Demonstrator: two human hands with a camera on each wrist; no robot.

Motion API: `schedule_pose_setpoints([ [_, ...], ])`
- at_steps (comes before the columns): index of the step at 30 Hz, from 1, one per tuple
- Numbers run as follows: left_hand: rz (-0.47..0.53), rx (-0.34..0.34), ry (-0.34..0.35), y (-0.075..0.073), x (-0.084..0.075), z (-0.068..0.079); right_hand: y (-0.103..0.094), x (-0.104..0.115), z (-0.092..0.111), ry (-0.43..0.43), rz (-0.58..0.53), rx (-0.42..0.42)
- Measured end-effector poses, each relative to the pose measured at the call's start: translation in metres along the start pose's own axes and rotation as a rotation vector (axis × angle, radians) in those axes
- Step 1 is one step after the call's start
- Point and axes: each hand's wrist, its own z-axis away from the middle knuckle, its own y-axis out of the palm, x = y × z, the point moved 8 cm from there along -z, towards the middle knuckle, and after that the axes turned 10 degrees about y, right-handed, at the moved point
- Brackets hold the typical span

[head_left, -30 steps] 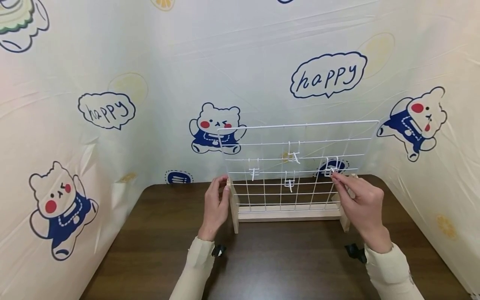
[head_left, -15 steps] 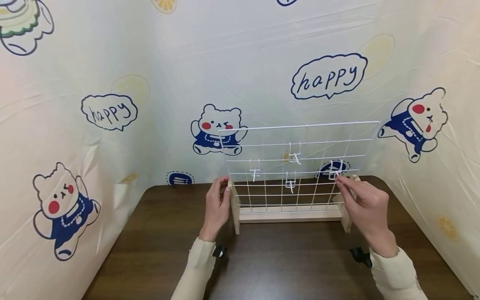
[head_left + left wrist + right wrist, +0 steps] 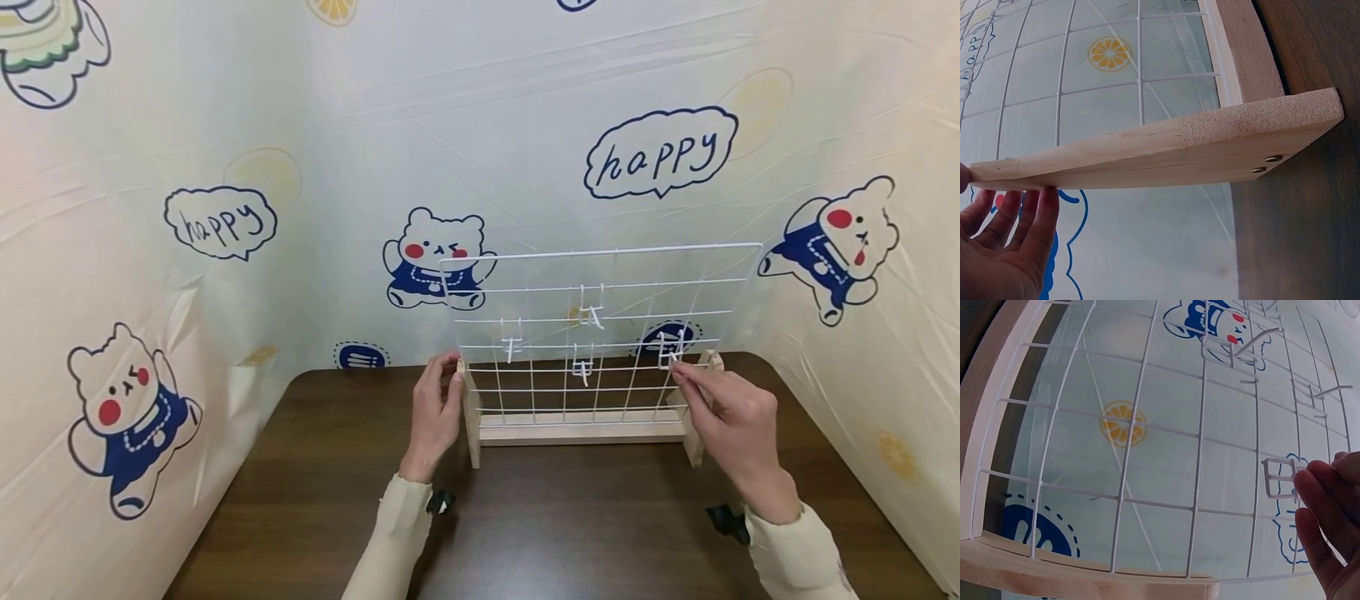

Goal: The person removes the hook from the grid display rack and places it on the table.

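A white wire grid panel (image 3: pixel 600 252) stands upright in a pale wooden stand (image 3: pixel 577 432) on the table. My left hand (image 3: pixel 433 421) grips the top of the stand's left side post (image 3: pixel 1147 153), thumb on one side and fingers on the other. At the grid's right part, my right hand (image 3: pixel 731 429) pinches a white wire hook (image 3: pixel 1280 477) between thumb and fingertips. The hook's square back lies close against the grid, and its prong is hidden by the fingers. Three similar hooks hang on the grid: an upper one (image 3: pixel 592 317), a left one (image 3: pixel 512 345) and a lower middle one (image 3: pixel 581 367).
The dark brown wooden table (image 3: pixel 525 517) extends in front of the stand and to both sides. A pale printed curtain (image 3: pixel 525 150) with cartoon bears encloses the back and both sides. Two screw heads (image 3: pixel 1266 164) show low on the left post.
My right hand has moved slightly down and to the right, and the hook it pinches sits a little lower. The left hand keeps its grip on the post.
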Motion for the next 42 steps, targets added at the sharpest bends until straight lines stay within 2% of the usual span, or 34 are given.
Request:
schedule_pose_setpoints([
  [13, -0.003, -0.001, 0.016, 0.000, -0.001, -0.001, 0.002, 0.001, 0.004, -0.031, 0.012, 0.007],
  [29, -0.005, 0.010, -0.010, 0.001, 0.000, 0.001, 0.001, 0.000, 0.012, -0.048, 0.036, 0.016],
  [42, 0.006, -0.007, 0.006, 0.000, 0.000, 0.001, 0.006, -0.001, 0.016, -0.074, 0.032, 0.029],
])
